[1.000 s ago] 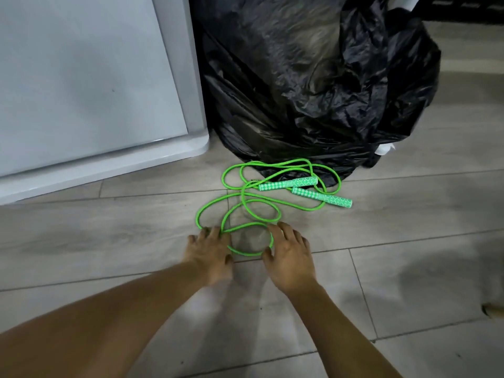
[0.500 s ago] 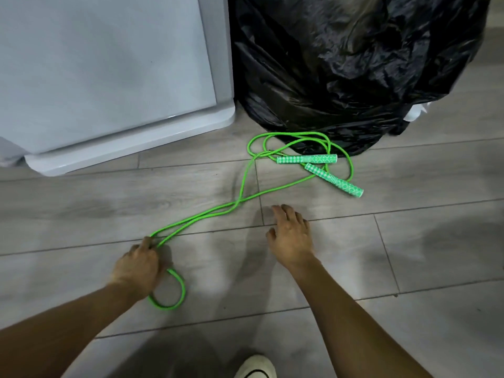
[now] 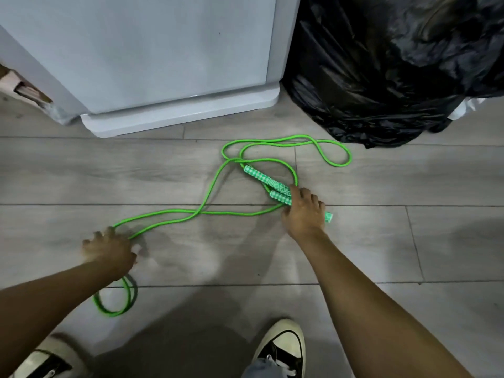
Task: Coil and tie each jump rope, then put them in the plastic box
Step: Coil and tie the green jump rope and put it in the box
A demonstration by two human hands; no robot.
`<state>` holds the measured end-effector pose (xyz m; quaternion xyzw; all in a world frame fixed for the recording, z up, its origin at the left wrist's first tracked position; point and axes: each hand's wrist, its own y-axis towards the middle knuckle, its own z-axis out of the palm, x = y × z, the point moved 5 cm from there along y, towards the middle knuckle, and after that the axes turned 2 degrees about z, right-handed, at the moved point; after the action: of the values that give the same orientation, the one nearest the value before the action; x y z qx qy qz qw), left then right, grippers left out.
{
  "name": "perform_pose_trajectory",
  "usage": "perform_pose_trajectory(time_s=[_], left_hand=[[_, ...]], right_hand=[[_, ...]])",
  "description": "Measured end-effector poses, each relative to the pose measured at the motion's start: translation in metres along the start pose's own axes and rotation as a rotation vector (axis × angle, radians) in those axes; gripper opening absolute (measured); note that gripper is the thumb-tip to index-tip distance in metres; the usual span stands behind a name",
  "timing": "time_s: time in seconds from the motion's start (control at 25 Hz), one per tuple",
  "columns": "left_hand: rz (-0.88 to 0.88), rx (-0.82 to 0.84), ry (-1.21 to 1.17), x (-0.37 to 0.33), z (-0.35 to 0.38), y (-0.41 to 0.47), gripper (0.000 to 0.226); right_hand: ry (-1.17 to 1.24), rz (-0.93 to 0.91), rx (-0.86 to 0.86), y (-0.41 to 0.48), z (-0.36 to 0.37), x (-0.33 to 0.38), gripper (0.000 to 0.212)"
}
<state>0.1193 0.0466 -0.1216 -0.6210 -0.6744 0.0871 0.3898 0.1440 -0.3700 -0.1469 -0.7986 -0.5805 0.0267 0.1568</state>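
A bright green jump rope (image 3: 169,218) lies strung out across the grey floor. Its two green-and-white patterned handles (image 3: 263,178) lie side by side right of centre. My right hand (image 3: 304,214) covers the near ends of both handles, fingers curled round them. My left hand (image 3: 109,248) grips the doubled cord at the lower left, and a small loop (image 3: 116,305) of cord trails out below it. Further loops of the cord curl near the black bag. No plastic box is in sight.
A large black rubbish bag (image 3: 395,69) fills the upper right. A pale grey appliance (image 3: 152,55) stands at the upper left on the wood-look floor (image 3: 409,241). My two sneakers (image 3: 281,347) show at the bottom edge.
My right hand has reached forward from the bare floor onto the two handles. My left hand has stayed on the doubled cord at the left. The view has pulled back, bringing my shoes in.
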Motion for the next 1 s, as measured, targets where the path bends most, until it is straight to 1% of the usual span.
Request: perform_pose_trajectory(time_s=[0.04,0.08,0.12,0.16,0.2,0.24,0.32,0.4,0.48,0.52,0.56,0.64,0.68,0.72,0.76,0.8,0.84,0.88,0.92,0.96,1.0], left_hand=[[0.042,-0.078,-0.023,-0.014,-0.015,0.000,0.048],[0.135,-0.159,-0.084,-0.032,-0.031,-0.002,0.048],[0.273,-0.222,-0.162,-0.054,-0.044,-0.007,0.047],[0.419,-0.258,-0.223,-0.079,-0.054,-0.015,0.049],[0.529,-0.264,-0.257,-0.100,-0.058,-0.024,0.052],[0.580,-0.247,-0.269,-0.116,-0.058,-0.030,0.056],[0.573,-0.142,-0.235,-0.130,-0.046,-0.031,0.063],[0.555,-0.061,-0.214,-0.126,-0.031,-0.027,0.069],[0.550,-0.046,-0.194,-0.116,-0.023,-0.026,0.068],[0.547,-0.054,-0.188,-0.112,-0.022,-0.026,0.063],[0.550,-0.088,-0.192,-0.109,-0.024,-0.026,0.056],[0.557,-0.240,-0.249,-0.104,-0.039,-0.026,0.043],[0.547,-0.322,-0.286,-0.103,-0.050,-0.023,0.041],[0.528,-0.384,-0.328,-0.104,-0.060,-0.018,0.042],[0.508,-0.406,-0.375,-0.107,-0.069,-0.011,0.046],[0.483,-0.388,-0.444,-0.113,-0.076,-0.003,0.052],[0.445,-0.320,-0.534,-0.119,-0.081,0.004,0.058],[0.397,-0.223,-0.628,-0.124,-0.084,0.010,0.060],[0.350,-0.131,-0.704,-0.128,-0.083,0.014,0.059],[0.328,-0.080,-0.752,-0.132,-0.081,0.015,0.051],[0.345,-0.088,-0.771,-0.133,-0.080,0.013,0.038]], right_hand=[[-0.032,-0.031,-0.001,-0.008,0.007,0.007,0.061],[-0.045,-0.057,-0.006,-0.018,0.014,0.016,0.056],[-0.034,-0.074,-0.004,-0.028,0.020,0.025,0.053],[-0.007,-0.087,0.005,-0.039,0.026,0.033,0.052],[0.022,-0.103,0.025,-0.049,0.033,0.042,0.051],[0.047,-0.131,0.048,-0.059,0.040,0.050,0.050],[0.070,-0.213,0.064,-0.076,0.050,0.065,0.043],[0.056,-0.283,0.114,-0.085,0.054,0.074,0.036],[0.037,-0.335,0.184,-0.086,0.051,0.081,0.031],[0.060,-0.338,0.177,-0.084,0.046,0.084,0.027],[0.100,-0.327,0.116,-0.079,0.038,0.085,0.023],[0.153,-0.262,-0.093,-0.063,0.018,0.083,0.018],[0.151,-0.229,-0.158,-0.053,0.011,0.081,0.023],[0.136,-0.207,-0.174,-0.043,0.005,0.079,0.034],[0.114,-0.186,-0.150,-0.033,0.003,0.076,0.047],[0.091,-0.162,-0.106,-0.021,0.002,0.073,0.059],[0.068,-0.132,-0.048,-0.010,0.001,0.069,0.067],[0.045,-0.106,0.021,0.000,0.002,0.065,0.070],[0.018,-0.090,0.083,0.006,0.004,0.062,0.068],[-0.003,-0.090,0.125,0.008,0.007,0.062,0.062],[0.001,-0.106,0.147,0.006,0.011,0.063,0.053]])
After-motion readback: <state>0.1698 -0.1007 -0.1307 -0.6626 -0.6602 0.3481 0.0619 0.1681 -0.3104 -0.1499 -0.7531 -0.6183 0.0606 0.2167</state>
